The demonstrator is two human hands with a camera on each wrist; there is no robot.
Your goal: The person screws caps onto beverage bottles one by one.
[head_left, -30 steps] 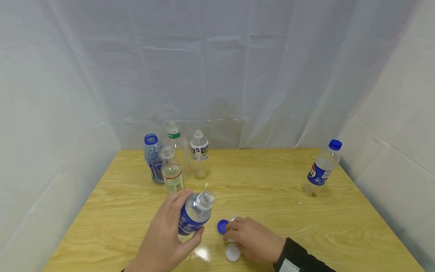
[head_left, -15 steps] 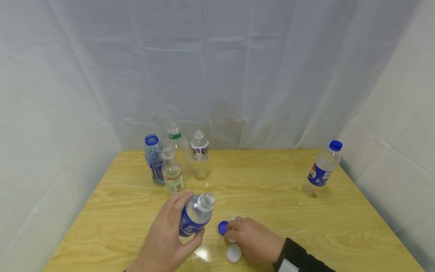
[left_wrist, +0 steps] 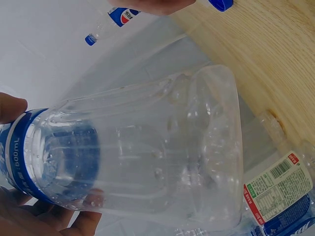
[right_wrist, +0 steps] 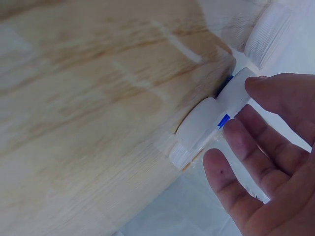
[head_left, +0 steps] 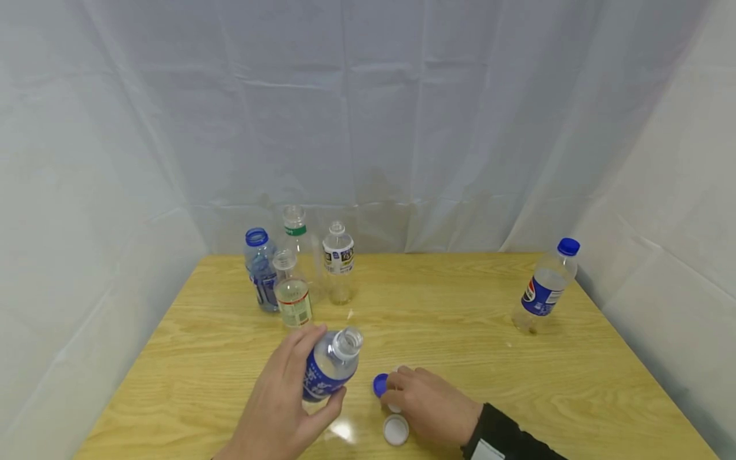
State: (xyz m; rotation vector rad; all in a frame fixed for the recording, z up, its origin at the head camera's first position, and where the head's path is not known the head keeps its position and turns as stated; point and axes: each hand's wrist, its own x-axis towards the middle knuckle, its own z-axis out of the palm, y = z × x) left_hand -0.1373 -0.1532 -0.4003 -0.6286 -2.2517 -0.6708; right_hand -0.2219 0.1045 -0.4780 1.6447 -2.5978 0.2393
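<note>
Gripped in left hand [head_left: 278,399], tilted above table [head_left: 460,370]: open-mouthed bottle [head_left: 333,367], blue label marked "500mL"; touched by right hand's [head_left: 428,406] thumb, white cap [right_wrist: 237,92]; fingers bent, cannot tell whether pinching; just beside, blue cap [head_left: 379,384]; at table's right, capped bottle [head_left: 539,297], Pepsi emblem on blue; at left, four uncapped bottles [head_left: 293,303], one cream label bearing barcode, other print too small.

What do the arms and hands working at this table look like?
They are human. The bare left hand and bare right hand are both ungloved, with no rings in sight. On the right wrist is a black cuff or sleeve bearing a white rectangular patch. Hardly any left sleeve shows. No cables are visible.
</note>
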